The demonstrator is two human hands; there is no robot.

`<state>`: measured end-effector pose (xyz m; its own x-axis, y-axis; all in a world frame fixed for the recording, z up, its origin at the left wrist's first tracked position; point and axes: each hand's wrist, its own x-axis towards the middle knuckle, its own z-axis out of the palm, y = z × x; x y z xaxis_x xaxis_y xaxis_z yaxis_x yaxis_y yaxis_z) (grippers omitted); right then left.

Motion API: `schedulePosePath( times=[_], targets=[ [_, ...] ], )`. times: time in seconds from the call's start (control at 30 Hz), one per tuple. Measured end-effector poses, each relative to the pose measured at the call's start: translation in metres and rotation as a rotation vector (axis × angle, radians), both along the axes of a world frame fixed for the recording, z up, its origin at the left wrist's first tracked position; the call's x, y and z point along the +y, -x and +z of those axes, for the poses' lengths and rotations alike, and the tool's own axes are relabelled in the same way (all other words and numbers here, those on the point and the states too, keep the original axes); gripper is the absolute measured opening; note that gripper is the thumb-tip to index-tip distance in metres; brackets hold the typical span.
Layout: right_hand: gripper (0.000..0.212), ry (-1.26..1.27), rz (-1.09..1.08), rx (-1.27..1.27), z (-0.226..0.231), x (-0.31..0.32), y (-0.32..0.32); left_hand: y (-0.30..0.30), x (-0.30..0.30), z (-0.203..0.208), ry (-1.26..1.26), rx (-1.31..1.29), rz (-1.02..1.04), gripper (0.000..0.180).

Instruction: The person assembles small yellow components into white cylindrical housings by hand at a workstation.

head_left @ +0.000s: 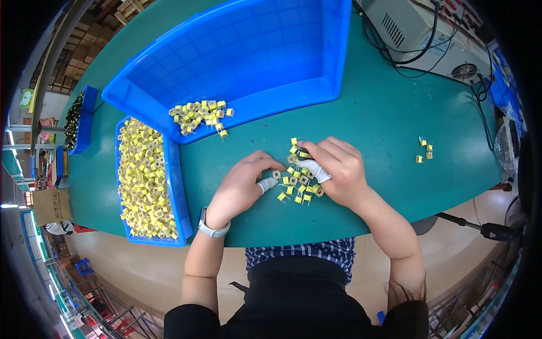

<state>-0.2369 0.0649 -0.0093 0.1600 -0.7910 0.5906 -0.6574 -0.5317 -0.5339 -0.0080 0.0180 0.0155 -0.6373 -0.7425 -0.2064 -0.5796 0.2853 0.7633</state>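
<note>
The left hand pinches a yellow component, while the right hand has narrow-set fingers at the pile, hold indeterminable.

The right hand covers part of the yellow component pile, the top edge crops the large blue bin, and the far-left black parts are too small to identify.

Shows bright, even light and faint shadows around left hand and right hand; looks crisp there, bends and softens farther out, blackens beyond, flares at tube lamps well left of both.
</note>
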Motion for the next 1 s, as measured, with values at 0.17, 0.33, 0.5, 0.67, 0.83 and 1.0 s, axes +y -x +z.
schedulePosePath(
  times=[0.17,0.33,0.5,0.67,0.83,1.0],
  targets=[
    [0.031,-0.020,-0.009,0.009,0.000,0.000,0.001,0.001,-0.002,-0.003,0.078,0.010,0.063,0.023],
    [0.031,-0.031,-0.011,0.009,0.000,0.000,0.000,0.009,-0.003,0.008,-0.190,0.122,0.312,0.021],
    [0.032,-0.030,0.000,0.015,0.001,-0.002,0.000,0.018,-0.003,-0.006,-0.291,0.598,0.324,0.026],
    [0.033,-0.042,0.006,0.037,-0.001,-0.002,0.001,0.016,-0.004,-0.011,-0.230,0.591,0.298,0.027],
    [0.032,-0.045,0.029,0.048,-0.002,-0.002,-0.001,0.016,-0.002,-0.017,-0.241,0.630,0.302,0.030],
    [0.032,-0.060,0.053,0.068,-0.006,-0.001,0.000,0.017,-0.004,-0.015,-0.231,0.633,0.260,0.029]
  ],
)
